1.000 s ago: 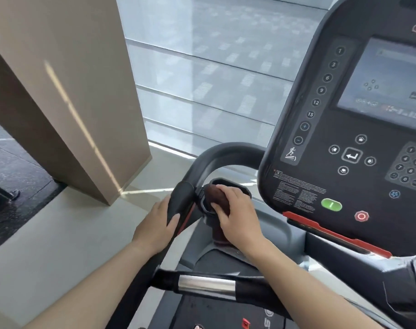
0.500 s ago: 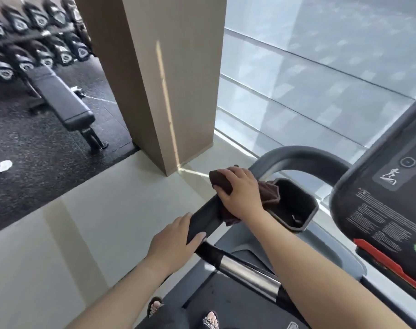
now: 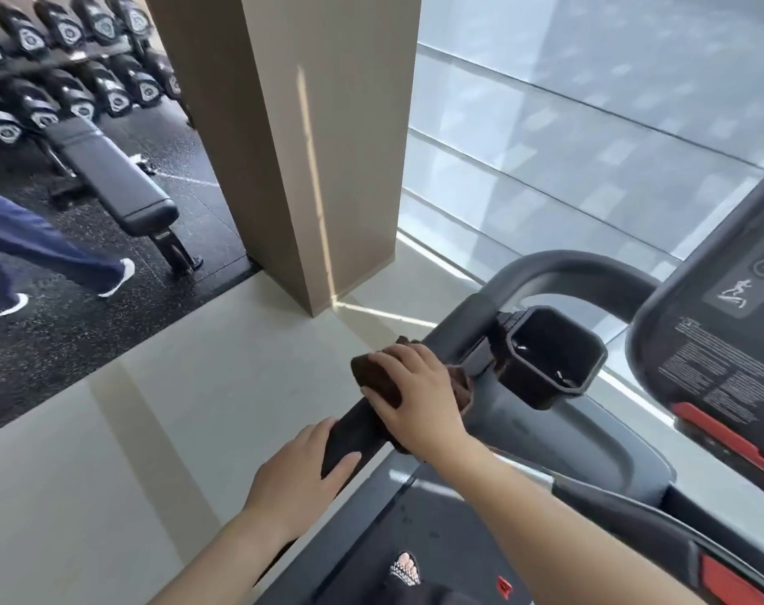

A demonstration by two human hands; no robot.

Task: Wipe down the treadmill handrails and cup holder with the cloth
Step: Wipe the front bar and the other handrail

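The treadmill's black left handrail [image 3: 559,270] runs from lower centre up and curves right toward the console. A dark brown cloth [image 3: 373,377] is wrapped over the rail, and my right hand [image 3: 417,395] presses it there with fingers curled around it. Just below, my left hand [image 3: 299,469] grips the bare rail. The black square cup holder [image 3: 550,358] sits right of the rail, apart from the cloth, and looks empty inside.
The console [image 3: 729,342] with a red strip rises at the right. A beige pillar [image 3: 310,137] stands ahead, with a window behind it. A weight bench [image 3: 109,176] and dumbbell rack [image 3: 57,58] are at upper left. A person's legs [image 3: 44,246] cross the dark floor.
My right hand lifted the cloth out of the cup holder and onto the left handrail, then slid it down the rail. The view swung left, and a walking person has entered at the left.
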